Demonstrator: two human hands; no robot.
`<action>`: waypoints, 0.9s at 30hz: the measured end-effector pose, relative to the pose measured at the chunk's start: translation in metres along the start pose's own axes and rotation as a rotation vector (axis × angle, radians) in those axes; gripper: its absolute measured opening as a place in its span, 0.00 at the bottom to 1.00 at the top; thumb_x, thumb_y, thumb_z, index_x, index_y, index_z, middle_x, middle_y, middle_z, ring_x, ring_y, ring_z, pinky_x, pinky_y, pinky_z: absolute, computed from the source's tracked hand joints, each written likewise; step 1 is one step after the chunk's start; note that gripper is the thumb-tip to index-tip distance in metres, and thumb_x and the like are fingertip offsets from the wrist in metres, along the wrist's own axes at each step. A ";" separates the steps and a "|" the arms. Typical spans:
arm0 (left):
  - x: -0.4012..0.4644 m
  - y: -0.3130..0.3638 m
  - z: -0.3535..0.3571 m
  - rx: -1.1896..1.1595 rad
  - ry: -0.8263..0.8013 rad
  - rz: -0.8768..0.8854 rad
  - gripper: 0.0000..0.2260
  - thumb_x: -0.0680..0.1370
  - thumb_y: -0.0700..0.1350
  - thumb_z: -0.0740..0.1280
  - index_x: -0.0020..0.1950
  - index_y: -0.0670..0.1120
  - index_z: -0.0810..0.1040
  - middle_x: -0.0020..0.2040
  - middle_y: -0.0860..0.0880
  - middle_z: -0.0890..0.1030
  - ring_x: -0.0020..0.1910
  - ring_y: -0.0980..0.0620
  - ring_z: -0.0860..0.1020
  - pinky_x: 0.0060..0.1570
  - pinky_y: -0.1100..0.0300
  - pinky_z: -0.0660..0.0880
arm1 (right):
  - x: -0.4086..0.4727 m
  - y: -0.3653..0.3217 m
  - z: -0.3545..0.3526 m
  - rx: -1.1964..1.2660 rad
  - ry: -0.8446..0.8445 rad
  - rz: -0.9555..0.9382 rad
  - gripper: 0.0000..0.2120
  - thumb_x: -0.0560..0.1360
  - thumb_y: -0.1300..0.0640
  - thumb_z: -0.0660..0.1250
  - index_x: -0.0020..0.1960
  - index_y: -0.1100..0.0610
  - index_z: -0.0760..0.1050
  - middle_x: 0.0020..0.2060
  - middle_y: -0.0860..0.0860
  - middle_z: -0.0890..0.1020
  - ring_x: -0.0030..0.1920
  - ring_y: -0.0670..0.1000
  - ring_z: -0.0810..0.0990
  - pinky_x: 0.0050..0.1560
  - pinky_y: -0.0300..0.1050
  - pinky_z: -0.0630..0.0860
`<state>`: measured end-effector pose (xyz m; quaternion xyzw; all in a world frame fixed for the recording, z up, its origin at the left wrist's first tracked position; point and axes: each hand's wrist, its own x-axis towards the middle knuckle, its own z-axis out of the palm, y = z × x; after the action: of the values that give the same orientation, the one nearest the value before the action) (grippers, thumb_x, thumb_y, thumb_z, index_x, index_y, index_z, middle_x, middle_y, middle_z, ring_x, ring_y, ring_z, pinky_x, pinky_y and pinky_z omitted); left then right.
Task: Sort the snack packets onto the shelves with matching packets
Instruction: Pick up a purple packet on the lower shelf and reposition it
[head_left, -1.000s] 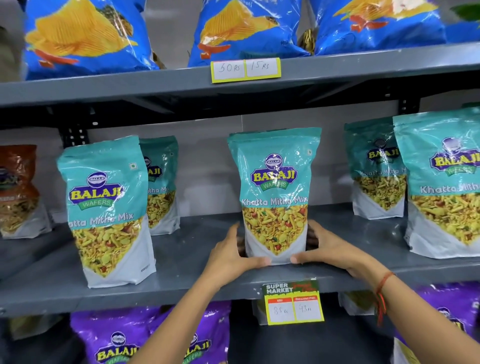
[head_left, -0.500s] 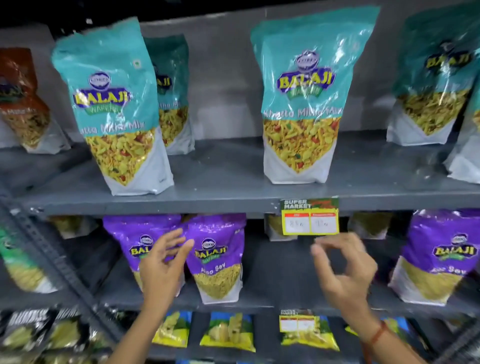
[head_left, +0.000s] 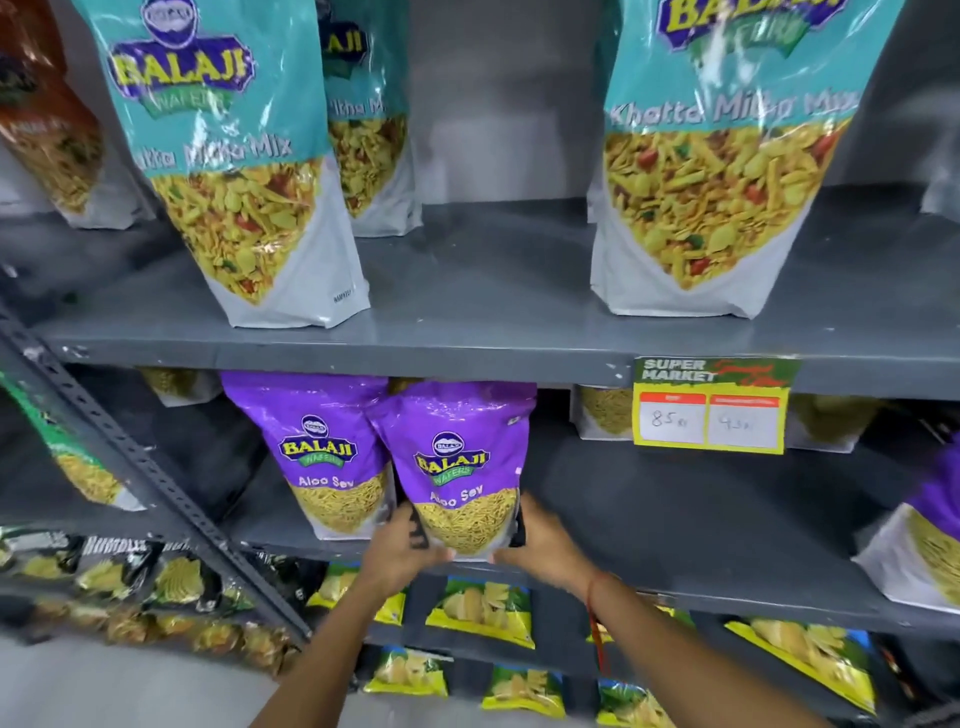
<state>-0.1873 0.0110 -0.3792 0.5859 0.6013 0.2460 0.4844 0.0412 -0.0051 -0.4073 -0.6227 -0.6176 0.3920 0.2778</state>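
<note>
A purple Aloo Sev packet (head_left: 460, 462) stands upright on the lower grey shelf (head_left: 675, 525). My left hand (head_left: 402, 545) grips its bottom left corner and my right hand (head_left: 540, 543) its bottom right. A second purple Aloo Sev packet (head_left: 322, 457) stands just behind and to its left, overlapped by the held one. On the shelf above (head_left: 467, 348) stand teal Khatta Mitha Mix packets, one at the left (head_left: 228, 171) and one at the right (head_left: 717, 171).
A yellow price tag (head_left: 711, 410) hangs from the upper shelf's front edge. Another purple packet (head_left: 930, 540) sits at the far right of the lower shelf. Yellow-green chip packets (head_left: 483, 610) lie on the shelves below. A slanted grey rack post (head_left: 156, 483) crosses at the left.
My view and both hands dropped from the teal packet's shelf to the one below. Both hands, open in the air half a second ago, now clasp the front purple Aloo Sev packet.
</note>
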 end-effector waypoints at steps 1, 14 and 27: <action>0.001 -0.002 0.001 -0.013 0.006 0.006 0.37 0.58 0.47 0.82 0.62 0.44 0.70 0.58 0.40 0.82 0.56 0.41 0.82 0.58 0.43 0.79 | 0.003 0.001 0.003 0.016 0.005 0.008 0.31 0.64 0.50 0.77 0.64 0.53 0.70 0.60 0.52 0.83 0.61 0.54 0.82 0.59 0.54 0.80; 0.003 0.026 0.067 0.129 0.083 0.212 0.30 0.62 0.65 0.73 0.59 0.54 0.73 0.49 0.54 0.87 0.50 0.58 0.84 0.51 0.54 0.80 | -0.019 0.035 -0.052 0.115 0.192 0.055 0.27 0.65 0.63 0.79 0.63 0.61 0.75 0.58 0.57 0.85 0.59 0.56 0.84 0.62 0.59 0.79; 0.011 0.059 0.162 0.285 0.010 0.241 0.25 0.68 0.61 0.73 0.60 0.52 0.73 0.51 0.53 0.87 0.50 0.55 0.84 0.46 0.60 0.78 | -0.062 0.093 -0.127 0.023 0.247 0.114 0.27 0.66 0.61 0.80 0.60 0.51 0.72 0.54 0.48 0.84 0.57 0.52 0.84 0.61 0.52 0.81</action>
<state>-0.0175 -0.0116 -0.3978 0.7153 0.5579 0.2173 0.3605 0.2026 -0.0562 -0.4067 -0.6969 -0.5379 0.3347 0.3362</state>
